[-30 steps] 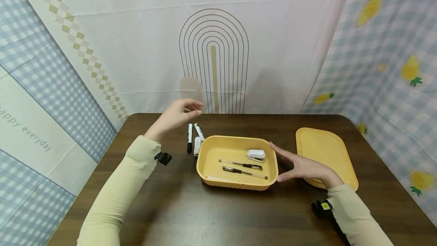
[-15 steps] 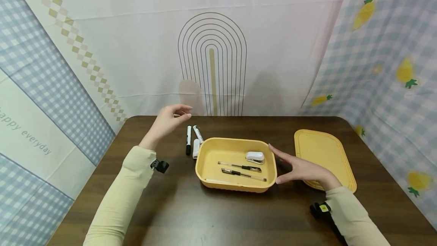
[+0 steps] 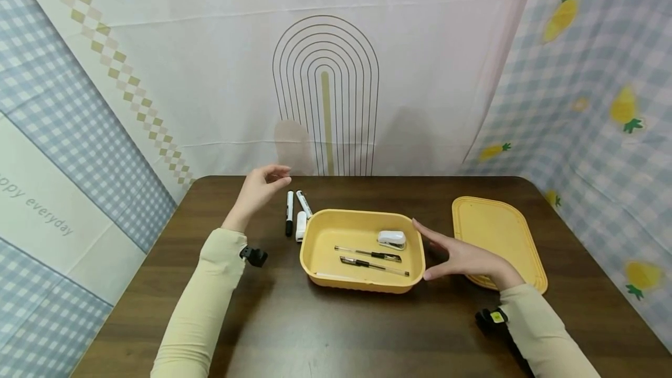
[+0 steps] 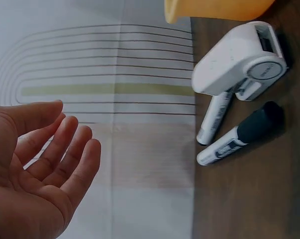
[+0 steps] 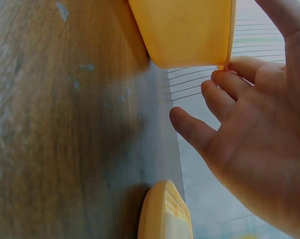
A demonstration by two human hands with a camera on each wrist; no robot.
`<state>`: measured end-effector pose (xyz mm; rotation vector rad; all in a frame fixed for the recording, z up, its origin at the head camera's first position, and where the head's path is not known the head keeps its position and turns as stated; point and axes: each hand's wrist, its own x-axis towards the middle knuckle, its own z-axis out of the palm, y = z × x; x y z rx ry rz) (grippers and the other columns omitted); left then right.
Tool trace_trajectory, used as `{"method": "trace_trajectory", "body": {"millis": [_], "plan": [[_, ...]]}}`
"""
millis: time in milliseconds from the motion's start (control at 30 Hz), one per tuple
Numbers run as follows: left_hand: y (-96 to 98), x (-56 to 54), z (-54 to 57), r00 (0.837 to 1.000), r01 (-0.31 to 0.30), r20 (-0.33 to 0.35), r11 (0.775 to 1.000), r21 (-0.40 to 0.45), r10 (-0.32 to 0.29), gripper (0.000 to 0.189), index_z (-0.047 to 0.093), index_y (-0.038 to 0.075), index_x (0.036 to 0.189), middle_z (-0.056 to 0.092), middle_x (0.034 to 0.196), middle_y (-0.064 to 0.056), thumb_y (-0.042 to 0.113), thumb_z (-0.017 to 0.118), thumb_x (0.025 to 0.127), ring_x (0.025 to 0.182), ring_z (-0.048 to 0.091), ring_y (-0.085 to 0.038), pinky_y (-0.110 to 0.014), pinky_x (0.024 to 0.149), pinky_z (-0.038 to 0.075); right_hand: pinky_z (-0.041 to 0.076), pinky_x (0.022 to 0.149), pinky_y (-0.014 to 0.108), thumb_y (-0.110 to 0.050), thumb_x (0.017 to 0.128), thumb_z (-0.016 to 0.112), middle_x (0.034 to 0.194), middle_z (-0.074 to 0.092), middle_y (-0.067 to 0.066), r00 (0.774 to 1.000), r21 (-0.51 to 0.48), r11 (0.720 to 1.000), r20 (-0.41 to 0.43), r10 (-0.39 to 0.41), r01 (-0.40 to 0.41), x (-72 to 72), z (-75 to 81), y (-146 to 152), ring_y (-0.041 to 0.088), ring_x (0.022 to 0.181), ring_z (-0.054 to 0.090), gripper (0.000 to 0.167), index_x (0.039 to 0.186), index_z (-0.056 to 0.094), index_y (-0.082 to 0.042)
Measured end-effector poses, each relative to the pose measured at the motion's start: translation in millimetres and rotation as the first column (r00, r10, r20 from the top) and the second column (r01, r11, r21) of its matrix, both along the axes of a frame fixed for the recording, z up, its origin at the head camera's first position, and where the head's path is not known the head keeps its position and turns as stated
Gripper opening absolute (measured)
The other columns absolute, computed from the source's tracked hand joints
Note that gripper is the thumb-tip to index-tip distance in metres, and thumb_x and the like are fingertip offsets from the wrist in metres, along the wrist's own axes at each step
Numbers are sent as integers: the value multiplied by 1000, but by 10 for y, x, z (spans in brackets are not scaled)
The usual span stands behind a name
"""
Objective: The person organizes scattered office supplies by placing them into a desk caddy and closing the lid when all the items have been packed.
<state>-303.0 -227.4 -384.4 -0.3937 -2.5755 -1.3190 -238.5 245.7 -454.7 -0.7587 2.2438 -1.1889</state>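
In the head view, my left hand [image 3: 257, 194] hovers left of the markers with loosely bent fingers and nothing in them. Two white markers, a black-capped one [image 3: 289, 213] and another [image 3: 303, 203], lie near a white stapler-like device [image 4: 239, 59], which partly covers one marker in the left wrist view. A yellow box [image 3: 362, 287] stands to their right. Inside it are a small white stapler [image 3: 391, 239] and two clear-barrelled black pens [image 3: 374, 265]. My right hand [image 3: 467, 258] touches the box's right end, thumb and forefinger spread along it.
A yellow lid [image 3: 499, 238] lies flat on the dark wooden table [image 3: 325, 337], right of the box and partly behind my right hand. A patterned cloth [image 3: 220, 74] hangs behind the table's back edge. A thin white strip [image 3: 338, 276] lies along the box's front inner wall.
My left hand has drawn back to the left and slightly lower, away from the box. The right hand stays at the box's end, and the things on the table have not moved.
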Motion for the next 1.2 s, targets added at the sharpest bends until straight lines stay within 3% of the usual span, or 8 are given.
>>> {"method": "trace_trajectory", "body": {"millis": [400, 700, 933, 1200], "plan": [[-55, -109, -374, 991, -78, 112, 997, 22, 76, 31, 68, 0, 124, 71, 111, -17, 14, 68, 97, 102, 67, -29, -35, 85, 51, 16, 112, 71, -28, 89, 80, 169, 1, 9, 1000, 4, 1000, -4, -3, 3, 12, 7, -10, 50, 148, 10, 106, 164, 6, -22], [-62, -153, -560, 985, -103, 141, 995, 5, 101, 33, 66, -5, 124, 70, 106, -18, 10, 68, 95, 96, 66, -28, -28, 77, 49, 17, 112, 70, -27, 89, 79, 169, 0, 9, 1000, 1, 1000, 4, -2, 2, 3, -7, -5, 50, 148, 11, 105, 164, 6, -25], [-54, -163, -647, 980, -110, 168, 994, -9, 110, 32, 68, -5, 122, 70, 107, -18, 10, 69, 94, 98, 66, -29, -28, 77, 49, 18, 113, 69, -27, 89, 79, 168, 1, 10, 1000, -6, 1000, 1, 4, -4, 1, -6, -6, 50, 148, 12, 104, 163, 6, -28], [-48, -185, -691, 969, -117, 215, 993, -34, 122, 35, 66, -5, 124, 68, 110, -17, 10, 70, 93, 101, 65, -30, -31, 81, 48, 18, 112, 69, -26, 89, 79, 168, 0, 11, 1000, -6, 1000, 7, 4, -4, 6, 13, -12, 50, 148, 12, 105, 164, 5, -21]]}}
